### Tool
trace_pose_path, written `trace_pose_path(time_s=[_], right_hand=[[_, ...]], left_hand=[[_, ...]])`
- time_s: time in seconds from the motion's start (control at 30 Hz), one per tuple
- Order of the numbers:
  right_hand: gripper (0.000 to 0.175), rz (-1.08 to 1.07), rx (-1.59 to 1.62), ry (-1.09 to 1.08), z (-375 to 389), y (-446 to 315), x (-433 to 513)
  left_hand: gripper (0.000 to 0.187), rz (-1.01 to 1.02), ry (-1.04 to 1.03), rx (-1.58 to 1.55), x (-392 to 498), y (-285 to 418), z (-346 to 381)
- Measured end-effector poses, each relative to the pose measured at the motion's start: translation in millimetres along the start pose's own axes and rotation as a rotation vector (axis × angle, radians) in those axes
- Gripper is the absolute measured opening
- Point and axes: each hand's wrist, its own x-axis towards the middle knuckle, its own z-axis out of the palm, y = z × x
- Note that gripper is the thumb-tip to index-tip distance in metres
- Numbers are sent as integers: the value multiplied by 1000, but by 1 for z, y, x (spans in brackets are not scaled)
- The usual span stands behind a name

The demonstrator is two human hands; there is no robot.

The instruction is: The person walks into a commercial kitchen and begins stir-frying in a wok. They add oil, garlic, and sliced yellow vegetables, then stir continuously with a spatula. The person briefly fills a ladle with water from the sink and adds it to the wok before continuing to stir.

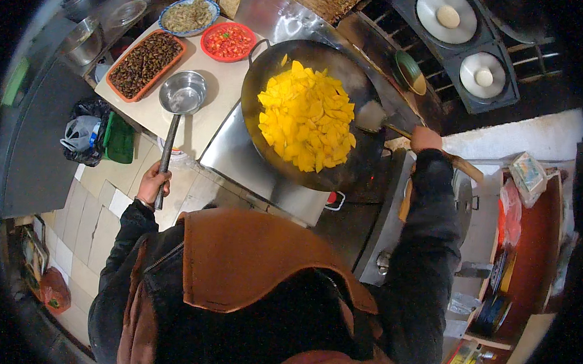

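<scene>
My left hand (153, 183) grips the handle of a metal ladle (183, 92), whose round bowl is over the edge of the pale counter. My right hand (425, 139) is closed around the wooden handle of a wok spatula (371, 116). Its metal blade rests at the right side of a large dark wok (268, 152), beside a heap of thin yellow slices (306, 115). The slices look like pumpkin or potato; I cannot tell which.
On the counter (197, 130) stand an orange tray of dark brown food (145, 65), a red bowl of chopped red peppers (228, 41) and a blue-rimmed plate of shredded food (189, 16). A green bin (118, 138) is at left, a gas stove (445, 16) at upper right.
</scene>
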Motion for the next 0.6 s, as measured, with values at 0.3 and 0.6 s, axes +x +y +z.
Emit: trace_pose_path(time_s=[0.3,0.6], right_hand=[[30,-296,60,264,18,-82,28],[19,-293,-202,31,-29,31,-45]], left_hand=[[30,-47,-14,-55,2,7,-11],[43,-51,-71,-272,-11,-9,-21]])
